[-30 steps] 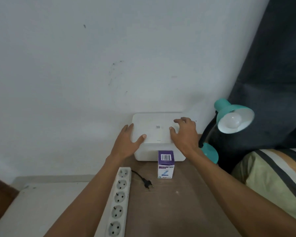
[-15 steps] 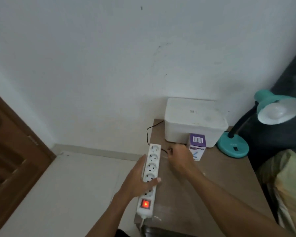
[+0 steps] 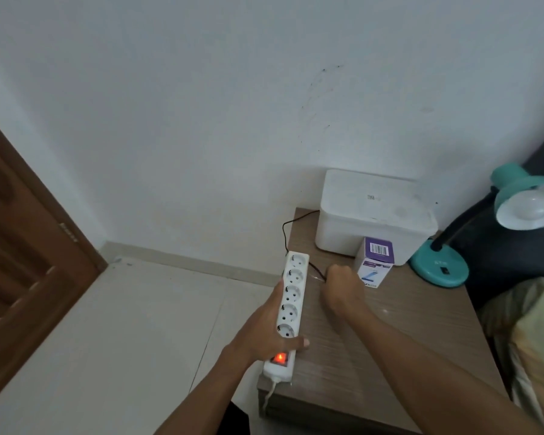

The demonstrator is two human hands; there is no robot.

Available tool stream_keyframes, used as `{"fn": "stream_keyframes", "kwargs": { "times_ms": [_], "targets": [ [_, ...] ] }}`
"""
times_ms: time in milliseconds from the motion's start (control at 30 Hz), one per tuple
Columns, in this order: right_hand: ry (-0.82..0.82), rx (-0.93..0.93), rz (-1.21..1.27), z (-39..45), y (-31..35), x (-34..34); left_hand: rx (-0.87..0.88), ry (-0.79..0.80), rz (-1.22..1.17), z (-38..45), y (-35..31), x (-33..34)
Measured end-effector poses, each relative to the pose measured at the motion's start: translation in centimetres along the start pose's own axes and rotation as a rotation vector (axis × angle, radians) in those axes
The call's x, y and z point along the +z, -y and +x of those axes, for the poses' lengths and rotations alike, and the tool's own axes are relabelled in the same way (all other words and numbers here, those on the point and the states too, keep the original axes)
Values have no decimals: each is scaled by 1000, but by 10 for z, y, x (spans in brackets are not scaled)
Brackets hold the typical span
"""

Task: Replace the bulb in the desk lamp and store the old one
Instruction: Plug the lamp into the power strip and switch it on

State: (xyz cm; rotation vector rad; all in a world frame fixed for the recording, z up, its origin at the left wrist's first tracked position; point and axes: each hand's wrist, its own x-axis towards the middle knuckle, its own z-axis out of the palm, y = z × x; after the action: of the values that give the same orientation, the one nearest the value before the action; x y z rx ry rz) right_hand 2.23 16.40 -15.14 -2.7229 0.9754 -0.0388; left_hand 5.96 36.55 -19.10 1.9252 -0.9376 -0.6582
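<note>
While hands work, bulb box fronts white bin.

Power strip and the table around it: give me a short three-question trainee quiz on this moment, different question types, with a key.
1. True or false: the switch on the power strip glows red.
2. Which hand holds the power strip? A) left hand B) right hand C) neither
3. Fill in: the small purple and white box stands in front of the white ____.

Key
1. True.
2. A. The right hand is closed round something at the end of the black cord; the plug itself is hidden.
3. Bin, lid closed, beside the teal lamp.
</note>
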Motion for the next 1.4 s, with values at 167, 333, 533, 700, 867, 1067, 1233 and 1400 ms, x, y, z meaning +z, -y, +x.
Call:
{"fn": "stream_keyframes", "kwargs": {
  "times_ms": [167,333,533,700,867,1067,1233,1400],
  "targets": [
    [-132,119,504,2,17,-15,0,-6,-2,-1,1,1],
    [-115,16,756,-9,38,-28,9,-11,6,2,4,2],
    [-69,36,746,-23,42,-11,-3,-19,9,2,7,2],
    [-78,41,721,-22,40,-6,-3,-15,3,2,7,2],
    [-87,-33,634,-22,40,-2,-13,-8,8,2,8,2],
    [-110,-57,480,-17,43,1,-32,-15,22,4,11,3],
    [-108,-79,449,-16,43,12,-50,-14,39,6,11,4],
    [-63,-61,452,-16,45,3,-73,-13,80,5,13,5]
  ]
}}
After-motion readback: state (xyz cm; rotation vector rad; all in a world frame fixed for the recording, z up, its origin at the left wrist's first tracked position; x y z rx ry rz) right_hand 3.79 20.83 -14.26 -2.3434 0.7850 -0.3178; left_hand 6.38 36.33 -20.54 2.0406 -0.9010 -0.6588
